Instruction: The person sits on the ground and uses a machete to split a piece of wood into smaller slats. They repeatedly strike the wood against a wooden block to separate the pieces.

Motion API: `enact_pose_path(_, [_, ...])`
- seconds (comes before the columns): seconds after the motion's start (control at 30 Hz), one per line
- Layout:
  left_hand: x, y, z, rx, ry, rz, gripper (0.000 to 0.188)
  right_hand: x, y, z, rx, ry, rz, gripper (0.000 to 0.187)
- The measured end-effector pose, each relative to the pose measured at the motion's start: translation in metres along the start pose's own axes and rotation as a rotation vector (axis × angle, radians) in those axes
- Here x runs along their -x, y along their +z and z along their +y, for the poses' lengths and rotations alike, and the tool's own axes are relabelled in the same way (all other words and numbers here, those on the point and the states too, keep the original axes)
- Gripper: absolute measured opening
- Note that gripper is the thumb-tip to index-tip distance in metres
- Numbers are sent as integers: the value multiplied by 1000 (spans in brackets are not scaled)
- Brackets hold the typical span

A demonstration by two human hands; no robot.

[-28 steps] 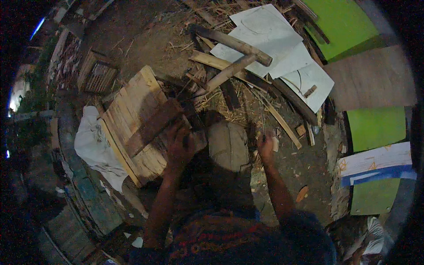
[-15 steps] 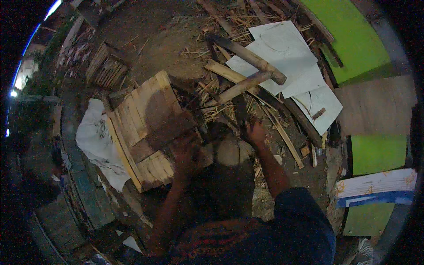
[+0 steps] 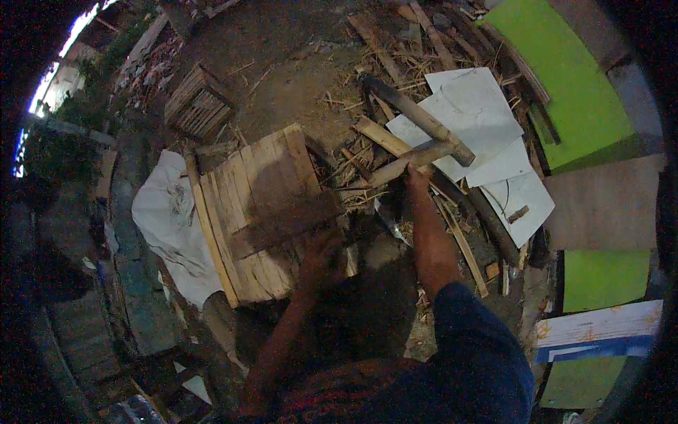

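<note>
A slatted wooden crate [image 3: 265, 177] lies tilted in front of me, with a shadow across its boards. My left hand [image 3: 321, 258] is at its near right corner, fingers bent against the wood in dim light. My right hand [image 3: 418, 178] reaches forward to the crossed pieces of wood, beside the lower round pole [image 3: 399, 168]. Its fingers look closed, but what they hold is hidden. Across that pole rests a thicker round pole [image 3: 424, 124]. A pale, shiny narrow strip [image 3: 390, 220] shows between the crate and my right forearm; its kind is unclear.
White sheets [image 3: 473, 113] lie beyond the poles, among scattered sticks and straw. A white sack [image 3: 173, 219] sits left of the crate. Farther off stands a smaller slatted crate [image 3: 201, 102]. Green panels [image 3: 565, 78] and a brown board [image 3: 604, 201] line the right side.
My right hand has moved forward, from beside my knee to the crossed poles. The pale strip now shows near my forearm. My left hand stays at the crate; the whole view has shifted slightly.
</note>
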State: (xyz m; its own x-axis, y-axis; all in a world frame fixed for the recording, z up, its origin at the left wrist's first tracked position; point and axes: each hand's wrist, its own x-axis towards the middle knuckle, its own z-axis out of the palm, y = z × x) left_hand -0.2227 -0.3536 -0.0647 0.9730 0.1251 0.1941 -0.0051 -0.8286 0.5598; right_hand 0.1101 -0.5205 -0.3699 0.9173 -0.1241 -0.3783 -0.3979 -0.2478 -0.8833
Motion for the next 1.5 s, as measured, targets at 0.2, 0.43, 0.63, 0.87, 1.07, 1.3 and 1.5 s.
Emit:
enact_pose_path(0.2, [-12, -10, 17, 80, 37, 52, 40, 4, -17, 19, -594, -162, 23, 62])
enact_pose_path(0.43, [-12, -10, 10, -1, 78, 85, 43, 30, -14, -24, 177, 91, -75, 54])
enact_pose_path(0.63, [-14, -4, 16, 46, 52, -5, 44, 60, -22, -19, -227, -404, -81, 52])
enact_pose_path(0.87, [-35, -3, 19, -32, -125, -91, 37, 188, -43, -114, -74, -640, -60, 46])
enact_pose_path(1.07, [-47, 5, 25, -5, 108, 119, 28, 173, -164, -268, -252, -665, 201, 31])
enact_pose_path(1.3, [-48, -3, 29, 238, 244, 283, 27, 238, -229, -348, -502, -647, 157, 34])
enact_pose_path(1.5, [-37, -65, 109, 488, 9, 329, 30, 336, -212, -365, -577, -472, -79, 46])
